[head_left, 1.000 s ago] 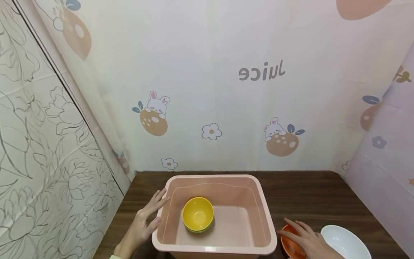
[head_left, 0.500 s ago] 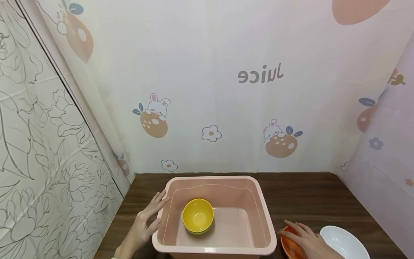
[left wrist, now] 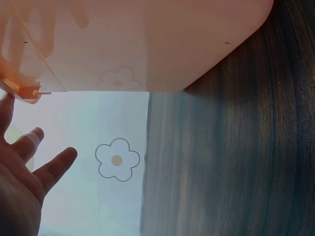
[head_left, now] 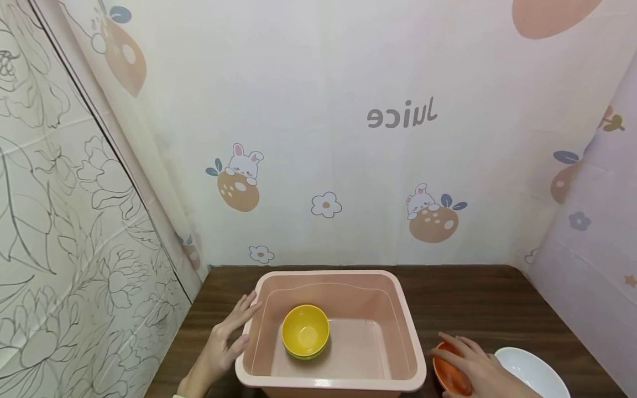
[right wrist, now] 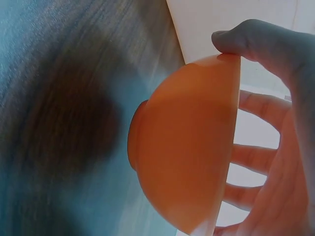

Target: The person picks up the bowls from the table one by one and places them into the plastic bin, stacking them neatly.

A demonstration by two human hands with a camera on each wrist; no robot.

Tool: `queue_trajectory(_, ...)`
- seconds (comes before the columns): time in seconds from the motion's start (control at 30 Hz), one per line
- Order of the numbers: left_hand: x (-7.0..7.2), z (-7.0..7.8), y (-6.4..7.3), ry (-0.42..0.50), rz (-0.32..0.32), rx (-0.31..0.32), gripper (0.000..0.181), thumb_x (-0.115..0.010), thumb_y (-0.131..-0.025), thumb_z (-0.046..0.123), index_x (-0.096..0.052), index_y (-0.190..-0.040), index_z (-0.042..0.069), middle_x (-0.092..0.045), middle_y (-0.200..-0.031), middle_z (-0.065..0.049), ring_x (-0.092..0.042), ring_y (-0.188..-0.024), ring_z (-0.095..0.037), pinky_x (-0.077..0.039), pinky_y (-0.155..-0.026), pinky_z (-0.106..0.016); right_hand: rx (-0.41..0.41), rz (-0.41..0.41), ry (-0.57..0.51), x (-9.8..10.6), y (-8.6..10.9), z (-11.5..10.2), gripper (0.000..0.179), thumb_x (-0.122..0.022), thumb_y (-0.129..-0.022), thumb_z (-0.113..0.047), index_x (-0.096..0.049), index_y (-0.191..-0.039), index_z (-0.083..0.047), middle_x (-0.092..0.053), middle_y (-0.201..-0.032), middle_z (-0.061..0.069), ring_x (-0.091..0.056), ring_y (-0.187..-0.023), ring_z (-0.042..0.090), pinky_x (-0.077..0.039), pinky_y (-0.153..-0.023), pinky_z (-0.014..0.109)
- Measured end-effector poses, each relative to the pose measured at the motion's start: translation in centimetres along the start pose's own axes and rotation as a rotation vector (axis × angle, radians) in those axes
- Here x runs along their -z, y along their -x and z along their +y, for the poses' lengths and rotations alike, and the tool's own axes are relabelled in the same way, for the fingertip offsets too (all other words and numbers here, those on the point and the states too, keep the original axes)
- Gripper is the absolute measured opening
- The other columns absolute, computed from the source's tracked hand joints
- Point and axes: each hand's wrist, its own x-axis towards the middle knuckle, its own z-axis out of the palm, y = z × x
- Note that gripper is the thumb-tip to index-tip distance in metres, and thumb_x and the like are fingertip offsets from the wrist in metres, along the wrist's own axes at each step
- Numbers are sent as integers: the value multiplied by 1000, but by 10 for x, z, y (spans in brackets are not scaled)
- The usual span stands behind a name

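Observation:
My left hand (head_left: pixel 224 337) rests along the left rim of a pink plastic tub (head_left: pixel 408 331), fingers fairly straight. In the left wrist view its fingertips reach the tub's edge beside the outer wall. Inside the tub, toward its left, a yellow bowl (head_left: pixel 305 330) sits on a green bowl (head_left: pixel 304 357), of which only an edge shows. Right of the tub, my right hand (head_left: pixel 475 367) grips an orange bowl (head_left: pixel 454 381) from above by its rim. The right wrist view shows the orange bowl's foot above the tabletop, thumb on one side and fingers across the other.
A white bowl (head_left: pixel 534 373) stands on the dark wooden table (head_left: pixel 463 298) just right of my right hand, partly covered by it. A printed cloth wall (head_left: pixel 318 138) rises behind the table, with a flower-patterned panel (head_left: pixel 89 221) on the left.
My right hand and the orange bowl have shifted slightly. The left hand, the tub and the bowls inside it have stayed put.

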Motion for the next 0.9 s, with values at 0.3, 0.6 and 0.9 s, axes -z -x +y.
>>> queue_trajectory(0.3, -1, 0, 0, -18, -3, 35, 50, -58, -93, 8, -59, -143, 1, -48, -155, -25, -33, -155, -22, -22, -126, -21, 143, 147, 131, 12, -1, -1, 57, -80, -83, -51, -64, -134, -30, -53, -146, 17, -55, -122, 48, -52, -67, 74)
queue_trajectory(0.6, -1, 2, 0, -23, -8, 39, 51, -58, -93, 7, -58, -144, 2, -48, -155, -25, -33, -155, -22, -22, -126, -21, 135, 233, 201, 25, 0, -4, 58, -85, -78, -49, -65, -131, -37, -56, -144, 9, -56, -123, 42, -51, -70, 76)
queue_trajectory(0.9, 0, 2, 0, -29, -11, 53, 51, -57, -93, 8, -58, -144, 3, -47, -156, -25, -33, -155, -21, -21, -125, -19, 221, 395, 295, 37, -2, -10, 64, -90, -70, -49, -64, -129, -43, -59, -142, 4, -58, -120, 35, -56, -70, 66)
